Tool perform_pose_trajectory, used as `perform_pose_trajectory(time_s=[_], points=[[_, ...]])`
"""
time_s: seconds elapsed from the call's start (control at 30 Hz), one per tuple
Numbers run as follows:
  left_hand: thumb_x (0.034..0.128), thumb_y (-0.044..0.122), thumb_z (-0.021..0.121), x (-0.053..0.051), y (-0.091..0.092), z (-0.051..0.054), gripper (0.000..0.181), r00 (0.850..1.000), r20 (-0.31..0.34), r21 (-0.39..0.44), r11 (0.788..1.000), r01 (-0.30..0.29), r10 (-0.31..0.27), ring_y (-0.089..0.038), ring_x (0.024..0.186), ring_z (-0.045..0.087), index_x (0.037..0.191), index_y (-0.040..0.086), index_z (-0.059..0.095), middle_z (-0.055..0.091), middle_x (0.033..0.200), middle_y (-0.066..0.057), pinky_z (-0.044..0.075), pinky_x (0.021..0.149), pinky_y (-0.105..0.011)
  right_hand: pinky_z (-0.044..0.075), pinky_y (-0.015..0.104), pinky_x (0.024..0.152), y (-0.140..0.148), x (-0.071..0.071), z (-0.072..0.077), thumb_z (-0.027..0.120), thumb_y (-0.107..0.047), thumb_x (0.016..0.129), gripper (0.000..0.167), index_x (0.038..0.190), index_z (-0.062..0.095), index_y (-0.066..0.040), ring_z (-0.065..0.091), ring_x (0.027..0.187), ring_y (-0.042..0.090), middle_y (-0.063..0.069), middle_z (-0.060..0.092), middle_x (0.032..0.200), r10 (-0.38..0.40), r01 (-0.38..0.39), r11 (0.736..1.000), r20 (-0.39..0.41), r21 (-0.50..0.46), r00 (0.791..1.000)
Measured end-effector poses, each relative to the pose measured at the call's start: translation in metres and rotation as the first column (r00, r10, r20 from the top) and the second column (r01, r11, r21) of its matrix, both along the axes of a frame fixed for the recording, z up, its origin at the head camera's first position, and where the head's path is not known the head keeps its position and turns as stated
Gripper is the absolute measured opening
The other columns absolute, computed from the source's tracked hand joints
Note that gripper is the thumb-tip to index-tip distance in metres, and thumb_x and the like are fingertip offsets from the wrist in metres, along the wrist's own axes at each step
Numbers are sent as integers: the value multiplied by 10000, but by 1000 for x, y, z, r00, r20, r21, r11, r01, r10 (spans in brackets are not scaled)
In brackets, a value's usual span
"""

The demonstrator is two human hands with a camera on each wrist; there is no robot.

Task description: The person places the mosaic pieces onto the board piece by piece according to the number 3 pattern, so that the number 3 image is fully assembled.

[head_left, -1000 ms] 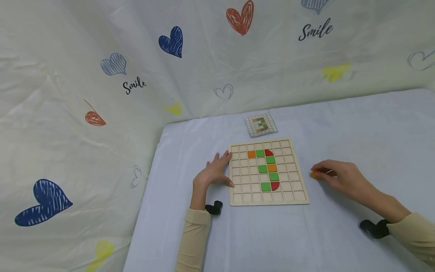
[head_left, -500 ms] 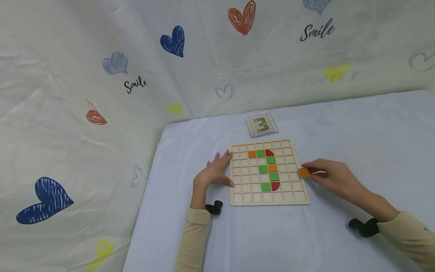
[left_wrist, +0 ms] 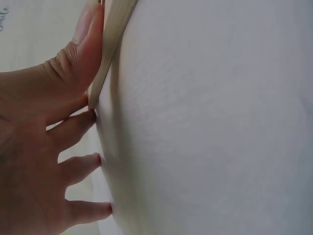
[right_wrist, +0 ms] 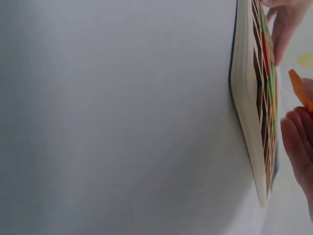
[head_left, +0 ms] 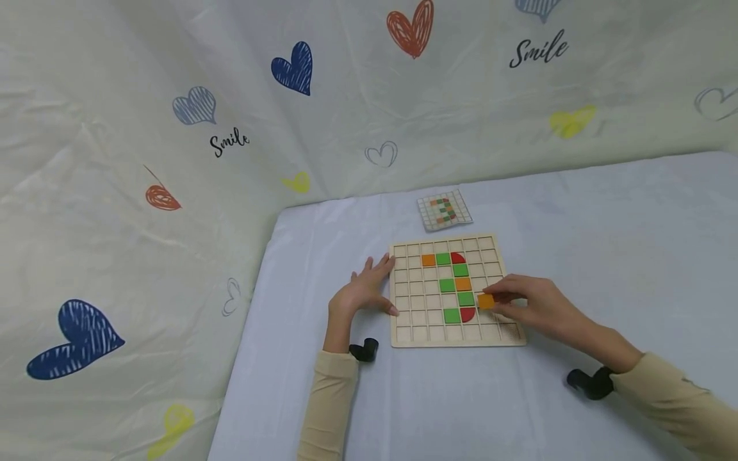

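A wooden grid board point(head_left: 421, 334) lies flat on the table, with green, orange and red tiles set in several of its cells. My left hand point(head_left: 362, 291) rests at the board's left edge, fingers spread and thumb on the rim; the left wrist view shows the thumb point(left_wrist: 88, 46) against the wooden side. Over the right part of the board, my right hand point(head_left: 533, 304) pinches an orange square tile point(head_left: 486, 301) between thumb and fingers. In the right wrist view that orange tile point(right_wrist: 299, 90) is held apart from the board, above its surface.
Behind the board lies a small pattern card point(head_left: 444, 210) printed with a similar coloured grid. The table has a white cloth point(head_left: 450, 403). A hanging cloth point(head_left: 334, 128) printed with hearts and words stands behind and to the left.
My right hand has moved left with the orange tile, from beside the board to above its right columns. The left hand has stayed at the board's edge.
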State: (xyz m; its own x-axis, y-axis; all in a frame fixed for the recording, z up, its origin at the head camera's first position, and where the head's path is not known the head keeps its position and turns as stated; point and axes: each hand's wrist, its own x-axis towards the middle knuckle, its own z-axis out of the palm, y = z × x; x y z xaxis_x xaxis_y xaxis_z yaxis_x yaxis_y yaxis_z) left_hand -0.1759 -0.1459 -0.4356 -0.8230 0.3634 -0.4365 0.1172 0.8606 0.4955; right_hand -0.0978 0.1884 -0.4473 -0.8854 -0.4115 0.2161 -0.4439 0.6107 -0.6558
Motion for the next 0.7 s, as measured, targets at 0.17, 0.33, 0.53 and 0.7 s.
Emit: perform_pose_trajectory(time_s=[0.17,0.33,0.53,0.7], points=[[760,208,926,0,1,0,1168,1000,-3,0,1000,1,-1,-295,1612,-44,1665,195,186,82,1740,39,7,1273,-624,610,286,726,-10,-3,0,857,-36,797,307,1096,785,-43,615,812,47,-37,747,960,17,-17,1000,1,6,1000],[761,210,924,-1,2,0,1165,1000,-7,-4,1000,1,-1,-294,1612,-42,1664,200,189,80,1740,43,6,1273,-624,586,261,712,-20,-7,0,858,-63,807,267,1065,790,-46,620,806,72,-37,756,961,60,-60,998,-7,-11,998],[760,199,926,-1,2,1,1168,1000,-1,2,1000,-4,4,-289,1612,-50,1664,206,186,81,1739,45,0,1273,-622,572,274,703,-34,-13,-2,867,-101,811,264,1057,793,-40,633,788,104,-33,755,957,102,-102,995,45,-12,994],[754,203,929,1,1,-1,1165,1000,-6,4,1000,-7,7,-295,1613,-38,1662,194,200,94,1740,34,10,1272,-627,585,336,783,-46,-15,-6,879,-123,802,257,1041,803,-67,682,883,185,-20,765,981,116,-117,993,53,16,992]])
